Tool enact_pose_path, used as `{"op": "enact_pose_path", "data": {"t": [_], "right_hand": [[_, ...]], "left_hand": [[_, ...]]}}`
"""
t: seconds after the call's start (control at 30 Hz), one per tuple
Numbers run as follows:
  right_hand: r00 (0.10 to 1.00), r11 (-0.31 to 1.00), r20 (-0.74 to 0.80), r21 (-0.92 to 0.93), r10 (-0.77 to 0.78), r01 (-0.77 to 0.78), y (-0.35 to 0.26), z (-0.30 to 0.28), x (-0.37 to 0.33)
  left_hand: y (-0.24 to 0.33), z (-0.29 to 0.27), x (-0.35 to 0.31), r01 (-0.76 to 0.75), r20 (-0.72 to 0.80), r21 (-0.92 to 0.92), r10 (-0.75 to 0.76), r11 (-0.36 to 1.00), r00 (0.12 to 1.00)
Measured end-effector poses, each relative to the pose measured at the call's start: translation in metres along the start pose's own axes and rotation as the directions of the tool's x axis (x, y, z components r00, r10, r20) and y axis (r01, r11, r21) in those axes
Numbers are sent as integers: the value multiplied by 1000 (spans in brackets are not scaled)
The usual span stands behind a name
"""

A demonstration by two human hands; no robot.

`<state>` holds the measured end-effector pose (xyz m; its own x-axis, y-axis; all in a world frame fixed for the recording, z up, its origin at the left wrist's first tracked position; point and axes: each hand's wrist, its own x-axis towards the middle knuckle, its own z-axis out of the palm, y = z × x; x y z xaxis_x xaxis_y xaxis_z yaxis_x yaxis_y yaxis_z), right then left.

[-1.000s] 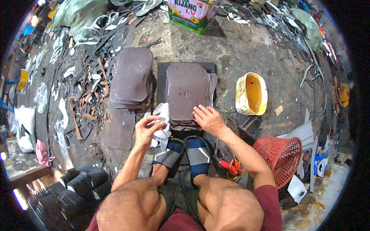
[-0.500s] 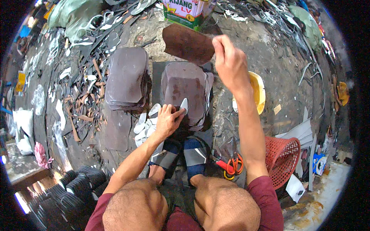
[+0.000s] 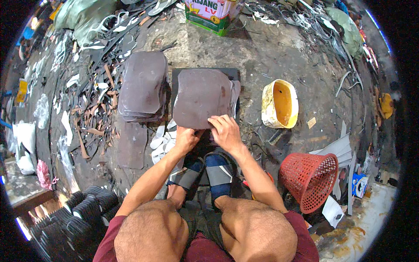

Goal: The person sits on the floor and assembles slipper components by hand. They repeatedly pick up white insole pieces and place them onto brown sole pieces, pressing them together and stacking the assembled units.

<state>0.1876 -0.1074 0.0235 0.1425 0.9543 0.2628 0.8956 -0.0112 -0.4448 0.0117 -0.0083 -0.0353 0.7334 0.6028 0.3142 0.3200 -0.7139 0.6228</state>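
Note:
A brown flat sheet (image 3: 203, 98) with wavy-cut sides lies over a stack of similar sheets (image 3: 235, 94) on a dark board (image 3: 175, 74). At its near right edge, my right hand (image 3: 225, 132) grips the sheet with the fingertips on top. My left hand (image 3: 187, 139) is curled at the near edge, its fingertips hidden under the sheet; what they hold does not show. Beside that hand, several white teardrop-shaped pieces (image 3: 162, 140) lie in a loose pile. A second stack of brown sheets (image 3: 143, 87) stands to the left.
A yellow-lined cut-open container (image 3: 281, 105) stands right of the board. Nearer lies a red plastic basket (image 3: 307, 181). A metal tin (image 3: 211, 16) stands at the far side. Scraps (image 3: 94, 98) litter the left floor. Black stacked soles (image 3: 74, 222) sit lower left.
My right hand has brought the brown sheet down onto the stack, toward me. The left hand, which was pinching a white teardrop piece, now has its fingertips under the sheet; that piece is out of sight.

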Motion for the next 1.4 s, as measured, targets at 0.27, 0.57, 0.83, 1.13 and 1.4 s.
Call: {"op": "enact_pose_path", "data": {"t": [0.27,0.57,0.83,1.13,1.4], "right_hand": [[997,986,37,147,66,-71,28,-16,18],[958,970,187,69,218,-234,20,7,22],[947,971,319,-237,41,38,-1,1,5],[951,981,274,-163,145,-102,-20,-1,-24],[995,999,97,11,-32,31,-18,-182,45]], "left_hand": [[18,2,8,81,61,126,-89,989,994],[47,2,-10,60,-13,278,-59,959,998],[49,-2,-17,236,-75,201,-225,951,971],[16,-25,11,529,-219,-466,-672,709,707],[70,-156,44,-80,-303,-553,-111,829,947]]}}
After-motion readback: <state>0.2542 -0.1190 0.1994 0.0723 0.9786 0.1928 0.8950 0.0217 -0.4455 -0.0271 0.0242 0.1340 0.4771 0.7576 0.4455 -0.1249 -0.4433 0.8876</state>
